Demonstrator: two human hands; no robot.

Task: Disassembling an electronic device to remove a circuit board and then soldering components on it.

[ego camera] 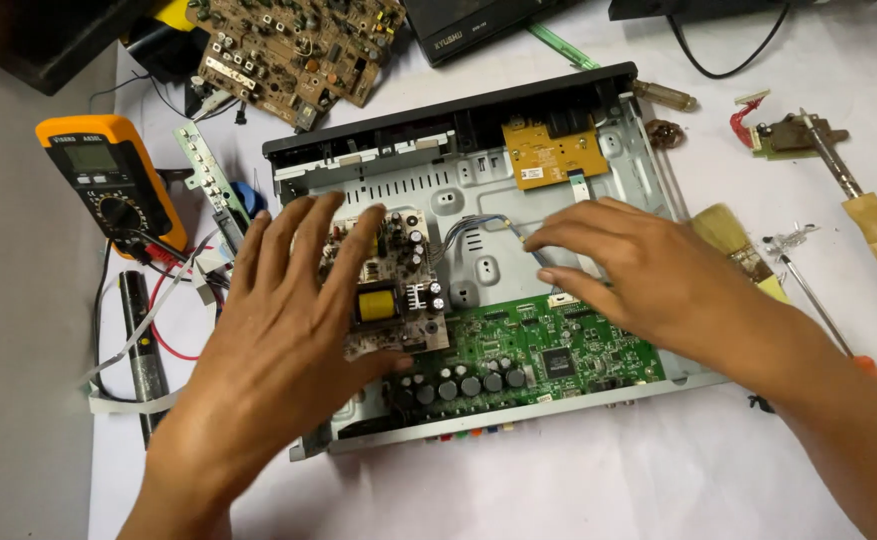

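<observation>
Item: opened player chassis (648,170), metal tray with black front panel, on the white tabletop (658,480). Its long axis runs left to right, slightly tilted, front panel on the far side from me. Hidden: my left hand (278,320), fingers spread wide and holding nothing, covers the chassis's left edge and part of the beige power board (398,290). My right hand (638,265), flat with fingers loosely together, hides the chassis's right middle; its fingertips touch the blue wire bundle (478,225) at the chassis centre. Green main board (548,350) lies at the chassis's near side, between my hands. Orange multimeter (108,180) sits left of the chassis; its printed markings are too small to make out.
</observation>
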